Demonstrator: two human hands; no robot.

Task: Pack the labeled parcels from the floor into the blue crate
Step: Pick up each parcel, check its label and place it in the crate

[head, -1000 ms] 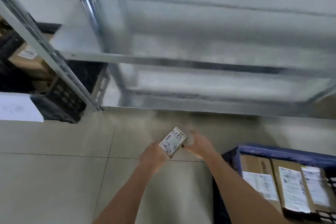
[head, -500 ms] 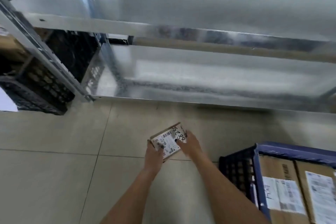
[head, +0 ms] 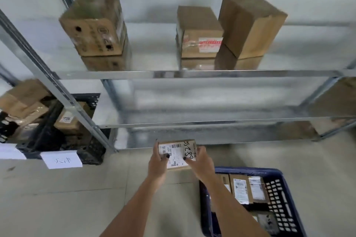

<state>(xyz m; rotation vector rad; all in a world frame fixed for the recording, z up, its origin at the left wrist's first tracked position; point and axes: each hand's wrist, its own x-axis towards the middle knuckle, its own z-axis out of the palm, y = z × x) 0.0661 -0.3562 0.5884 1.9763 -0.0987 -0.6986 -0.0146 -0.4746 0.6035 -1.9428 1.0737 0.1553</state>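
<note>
Both hands hold a small cardboard parcel (head: 176,153) up in the air in front of the bottom shelf of a metal shelving rack (head: 192,74), above the tiled floor (head: 57,198) and just left of and beyond the blue crate (head: 289,198). The left hand (head: 158,161) grips the parcel's left end, thumb on its labelled face, and the right hand (head: 200,159) grips its right end, thumb likewise curled onto the face. The parcel lies with its long axis running left to right, its broad labelled face turned up toward the camera. A white shipping label covers most of that face; it carries barcodes and fine print too small to read, and handwritten black digits along the right end, seemingly "5289", run sideways. The blue crate sits on the floor at lower right, its lattice wall visible, with several brown parcels inside bearing white barcode labels whose text is illegible. On the upper shelf stand three cardboard boxes (head: 96,27); the middle one has a strip of red print that cannot be read. At left, a black crate (head: 90,150) holds more boxes, one marked with a handwritten number, perhaps "7708", and a white paper sign (head: 61,159) on its front bears two handwritten Chinese characters.
</note>
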